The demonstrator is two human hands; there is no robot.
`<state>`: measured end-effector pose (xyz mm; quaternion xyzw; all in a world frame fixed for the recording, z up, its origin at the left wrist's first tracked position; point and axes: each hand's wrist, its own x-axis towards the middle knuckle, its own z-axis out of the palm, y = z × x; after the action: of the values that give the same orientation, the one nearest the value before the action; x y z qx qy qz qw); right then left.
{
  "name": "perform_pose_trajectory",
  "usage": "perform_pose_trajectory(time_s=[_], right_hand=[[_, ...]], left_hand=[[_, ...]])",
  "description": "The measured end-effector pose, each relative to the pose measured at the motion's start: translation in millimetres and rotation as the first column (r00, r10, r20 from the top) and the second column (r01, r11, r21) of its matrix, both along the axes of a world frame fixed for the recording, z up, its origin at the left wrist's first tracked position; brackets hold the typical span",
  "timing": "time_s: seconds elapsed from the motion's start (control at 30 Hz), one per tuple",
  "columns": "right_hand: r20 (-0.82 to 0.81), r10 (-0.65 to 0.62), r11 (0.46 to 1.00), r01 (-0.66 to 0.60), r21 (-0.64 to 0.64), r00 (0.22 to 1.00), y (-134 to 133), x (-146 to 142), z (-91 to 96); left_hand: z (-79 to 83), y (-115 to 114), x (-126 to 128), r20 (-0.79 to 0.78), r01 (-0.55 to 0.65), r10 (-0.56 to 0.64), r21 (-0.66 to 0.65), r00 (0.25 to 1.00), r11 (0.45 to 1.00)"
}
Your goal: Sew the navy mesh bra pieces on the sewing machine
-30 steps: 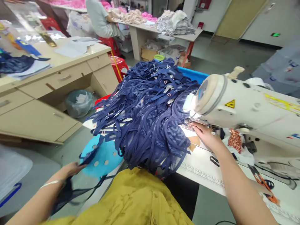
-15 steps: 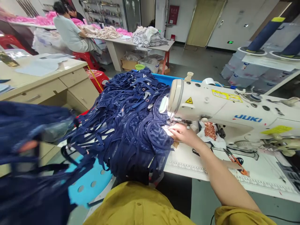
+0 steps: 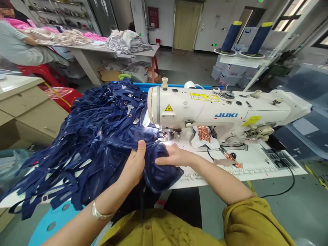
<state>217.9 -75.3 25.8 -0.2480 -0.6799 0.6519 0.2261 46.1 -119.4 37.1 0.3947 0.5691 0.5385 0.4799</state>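
Both my hands hold a navy bra (image 3: 160, 174) in front of the sewing machine (image 3: 205, 109). My left hand (image 3: 134, 164) grips its left part, thumb up on top and fingers hidden beneath the cloth. On the cup at the right, my right hand (image 3: 176, 156) is closed, thumb and fingers pinching the fabric. The lit needle area (image 3: 164, 134) is just beyond my hands. A large heap of navy bras with straps (image 3: 94, 126) spreads to the left and behind, touching the one I hold.
Orange-handled scissors (image 3: 232, 159) lie on the machine table (image 3: 200, 174) to the right. A cloth with copper-coloured bits (image 3: 203, 134) rests under the machine arm. Two navy thread cones (image 3: 230, 37) stand behind. A blue stool (image 3: 51, 222) is at lower left. A co-worker (image 3: 17, 44) sits far left.
My view has turned right. My left hand, blurred with navy garments at far left before, is now at the machine. My right hand has come back from the needle area onto the bra.
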Motion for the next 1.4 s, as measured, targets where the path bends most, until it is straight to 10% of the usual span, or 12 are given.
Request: perform_pose_trajectory(time_s=[0.2, 0.33, 0.43, 0.6, 1.0, 1.27, 1.4], right_hand=[[0.026, 0.060, 0.978, -0.054, -0.200, 0.998, 16, 12, 1.7], [0.217, 0.019, 1.000, -0.015, -0.017, 0.976, 22, 20, 3.8], [0.370, -0.081, 0.989, 0.028, 0.147, 0.926, 26, 25, 6.2], [0.360, 0.099, 0.991, -0.124, 0.049, 0.928, 27, 30, 10.5], [0.216, 0.159, 0.986, -0.168, 0.021, 0.963, 25, 30, 16.0], [0.577, 0.194, 0.902, -0.376, 0.213, 0.793, 37, 42, 13.4], [0.522, -0.001, 0.941, -0.175, 0.289, 0.853, 39, 39, 9.2]], left_hand=[[-7.8, 47, -19, -0.063, 0.084, -0.078, 0.106, 0.995, 0.991], [-11.4, 77, -26, -0.194, 0.245, -0.209, 0.181, 0.959, 0.953], [-10.8, 92, -38, -0.503, 0.423, -0.277, 0.201, 0.818, 0.884], [7.8, 114, -61, -0.756, 0.553, -0.239, 0.189, 0.609, 0.811], [9.7, 131, -51, -0.773, 0.604, -0.225, 0.243, 0.593, 0.759], [-17.6, 130, -52, -0.752, 0.619, -0.416, -0.013, 0.512, 0.785], [-20.9, 132, -62, -0.765, 0.611, -0.420, -0.045, 0.488, 0.791]])
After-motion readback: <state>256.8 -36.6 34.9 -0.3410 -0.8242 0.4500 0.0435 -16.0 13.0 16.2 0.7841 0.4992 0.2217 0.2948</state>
